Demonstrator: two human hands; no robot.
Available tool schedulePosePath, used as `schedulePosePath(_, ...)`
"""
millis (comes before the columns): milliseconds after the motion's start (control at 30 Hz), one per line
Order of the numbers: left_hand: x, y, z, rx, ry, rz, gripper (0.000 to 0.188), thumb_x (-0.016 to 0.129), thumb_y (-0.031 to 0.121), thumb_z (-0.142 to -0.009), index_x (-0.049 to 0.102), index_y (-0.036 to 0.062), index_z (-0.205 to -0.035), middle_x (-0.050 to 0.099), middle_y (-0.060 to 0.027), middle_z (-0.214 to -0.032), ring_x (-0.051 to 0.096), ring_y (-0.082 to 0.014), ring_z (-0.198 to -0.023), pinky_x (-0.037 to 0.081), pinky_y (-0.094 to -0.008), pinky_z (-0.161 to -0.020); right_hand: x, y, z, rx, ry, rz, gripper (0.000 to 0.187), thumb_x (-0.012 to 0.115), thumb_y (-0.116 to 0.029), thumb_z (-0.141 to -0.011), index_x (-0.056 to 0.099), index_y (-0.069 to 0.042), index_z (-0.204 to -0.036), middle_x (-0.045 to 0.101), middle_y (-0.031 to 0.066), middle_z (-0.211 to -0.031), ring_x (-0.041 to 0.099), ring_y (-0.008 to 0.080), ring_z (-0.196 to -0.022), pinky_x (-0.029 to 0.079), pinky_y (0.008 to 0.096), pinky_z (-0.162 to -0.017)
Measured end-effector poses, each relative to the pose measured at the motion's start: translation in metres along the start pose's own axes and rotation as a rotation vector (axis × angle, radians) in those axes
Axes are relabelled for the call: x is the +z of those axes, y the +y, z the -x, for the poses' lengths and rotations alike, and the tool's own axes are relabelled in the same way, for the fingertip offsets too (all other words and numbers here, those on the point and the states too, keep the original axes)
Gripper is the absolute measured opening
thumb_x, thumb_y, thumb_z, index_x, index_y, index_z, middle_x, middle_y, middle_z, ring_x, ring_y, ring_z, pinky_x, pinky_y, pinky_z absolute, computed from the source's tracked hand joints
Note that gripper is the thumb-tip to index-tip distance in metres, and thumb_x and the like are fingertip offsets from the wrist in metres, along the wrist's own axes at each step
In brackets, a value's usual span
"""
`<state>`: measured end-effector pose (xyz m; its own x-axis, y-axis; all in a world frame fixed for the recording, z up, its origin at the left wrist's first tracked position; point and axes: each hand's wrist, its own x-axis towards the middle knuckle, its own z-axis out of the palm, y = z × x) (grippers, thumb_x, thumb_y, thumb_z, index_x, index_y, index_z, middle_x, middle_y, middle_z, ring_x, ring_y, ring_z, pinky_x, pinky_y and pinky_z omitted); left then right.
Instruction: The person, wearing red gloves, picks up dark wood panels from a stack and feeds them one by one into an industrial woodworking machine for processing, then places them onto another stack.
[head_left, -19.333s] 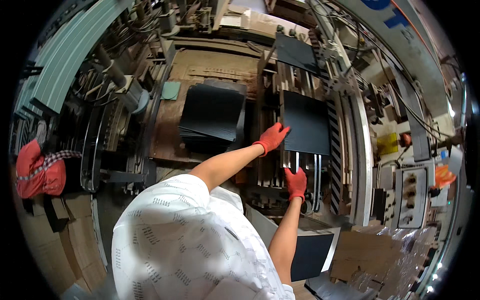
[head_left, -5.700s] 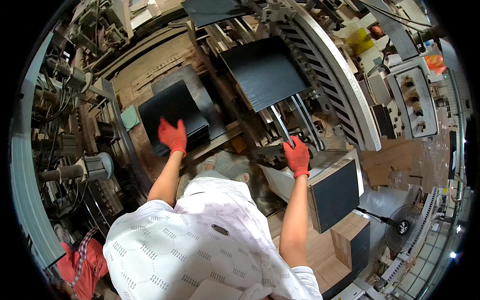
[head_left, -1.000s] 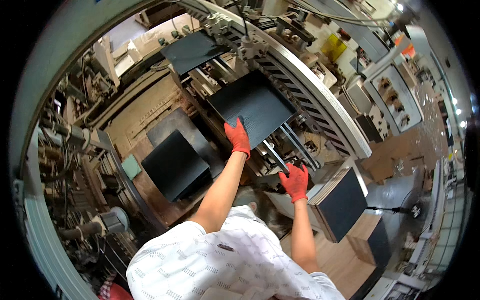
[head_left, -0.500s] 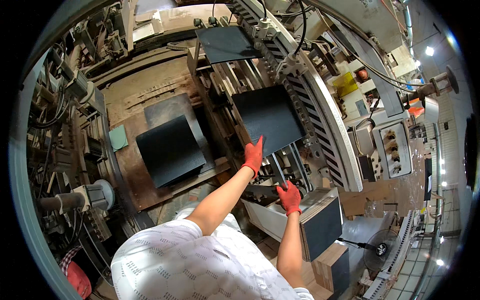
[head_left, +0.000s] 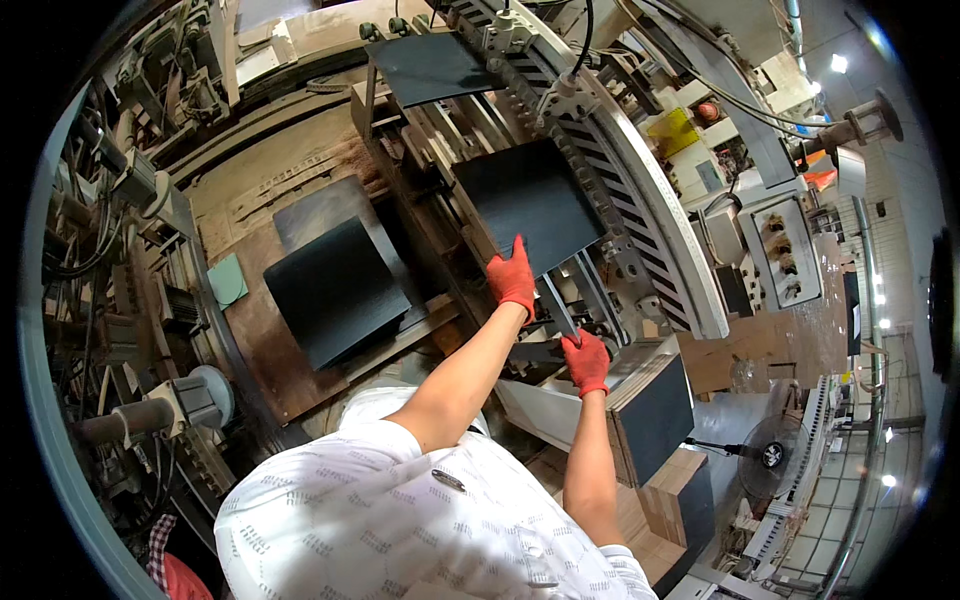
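Observation:
A black flat panel (head_left: 535, 195) lies across metal rails in front of me. My left hand (head_left: 512, 278), in a red glove, is at its near left edge; one finger stretches onto the top face and the others are folded round the edge. Lower right, my right hand (head_left: 586, 362), also red-gloved, has curled fingers at the near end of a metal rail (head_left: 557, 306). What they close on is hidden. Farther back lies a second black panel (head_left: 430, 68) on the same rails.
To the left, black panels (head_left: 335, 290) are stacked on a brown board (head_left: 265, 340) beside a pale green pad (head_left: 227, 281). A striped machine beam (head_left: 640, 180) runs along the right. Near my right hand is a black-faced panel stack (head_left: 655, 420); a fan (head_left: 770, 456) stands beyond. Another person's red clothing (head_left: 185, 578) shows lower left.
The whole view has shifted slightly, with the scene higher in the picture. Both hands stay at the same places, the left at the panel's edge and the right by the rail end.

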<state>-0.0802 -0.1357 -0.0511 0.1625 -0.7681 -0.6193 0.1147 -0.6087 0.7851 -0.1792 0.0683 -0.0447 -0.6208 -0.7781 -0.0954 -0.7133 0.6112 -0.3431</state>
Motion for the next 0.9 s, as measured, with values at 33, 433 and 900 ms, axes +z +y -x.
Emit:
schedulePosePath(33,-0.002,0.002,0.0,0.011,-0.014,0.008,0.06,0.074,0.049,-0.085,0.065,-0.01,-0.09,0.066,-0.0235,-0.085,0.063,-0.0346,-0.08,0.048,-0.046,-0.077,0.001,0.0,0.0,-0.003,0.006,0.004,0.029,0.067,-0.038,-0.084,0.072,-0.013,-0.096,0.07,0.0152,-0.094,0.065,0.0389,-0.091,0.05,0.0475,-0.077)
schedulePosePath(433,0.006,0.012,-0.014,0.047,-0.038,0.015,0.053,0.08,0.033,-0.082,0.061,-0.0124,-0.102,0.068,-0.0231,-0.101,0.065,-0.0361,-0.094,0.049,-0.0435,-0.085,0.014,0.017,0.001,-0.078,0.142,0.028,0.028,0.066,-0.037,-0.082,0.067,-0.01,-0.087,0.068,0.015,-0.086,0.064,0.0385,-0.087,0.049,0.0467,-0.073)
schedulePosePath(900,0.024,-0.022,-0.065,0.145,0.027,0.284,0.054,0.079,0.032,-0.084,0.062,-0.0141,-0.109,0.068,-0.0244,-0.108,0.065,-0.0342,-0.099,0.048,-0.042,-0.09,-0.004,-0.021,-0.006,0.016,-0.07,0.063,0.035,0.069,-0.041,-0.083,0.071,-0.011,-0.101,0.07,0.0138,-0.1,0.065,0.0367,-0.097,0.05,0.0446,-0.082)
